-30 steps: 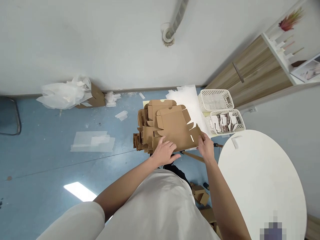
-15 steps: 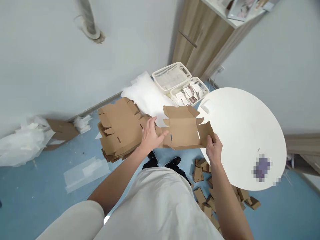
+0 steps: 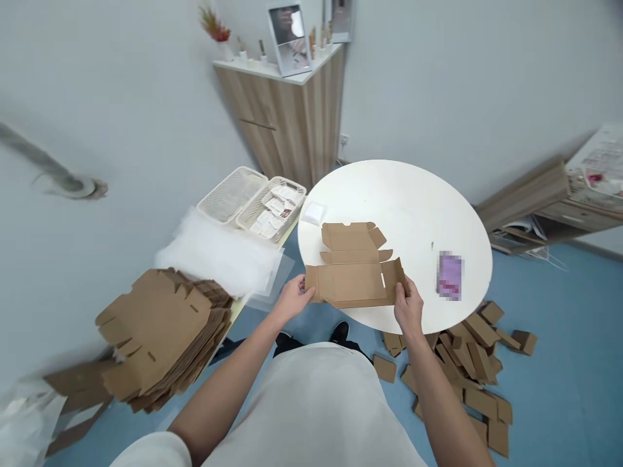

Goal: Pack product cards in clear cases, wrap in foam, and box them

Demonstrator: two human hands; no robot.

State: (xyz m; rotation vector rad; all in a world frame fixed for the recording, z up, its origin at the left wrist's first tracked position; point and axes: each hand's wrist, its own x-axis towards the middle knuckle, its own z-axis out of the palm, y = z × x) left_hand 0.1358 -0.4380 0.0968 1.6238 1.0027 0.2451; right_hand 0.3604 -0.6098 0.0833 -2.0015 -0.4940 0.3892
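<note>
A brown cardboard box blank (image 3: 357, 282), unfolded with its flaps spread, is held between my two hands over the near edge of the round white table (image 3: 413, 201). My left hand (image 3: 293, 298) grips its left side flap, thumb on top and fingers curled behind. On the opposite side my right hand (image 3: 409, 306) pinches the right flap, which tilts upward. A tall stack of similar flat cardboard blanks (image 3: 158, 324) stands to the left of my left hand.
White sheets of packing foam (image 3: 219, 253) lie beside the stack. Behind them are two white baskets, one holding small packets (image 3: 272, 214). A blurred purple item (image 3: 450, 275) rests on the table. Many small folded boxes (image 3: 481, 363) cover the floor at right. A wooden cabinet (image 3: 277, 117) stands in the corner.
My view has turned right, toward the table. The blank is now over the table's near edge, and my left hand, earlier spread open near its left flap, has closed on it.
</note>
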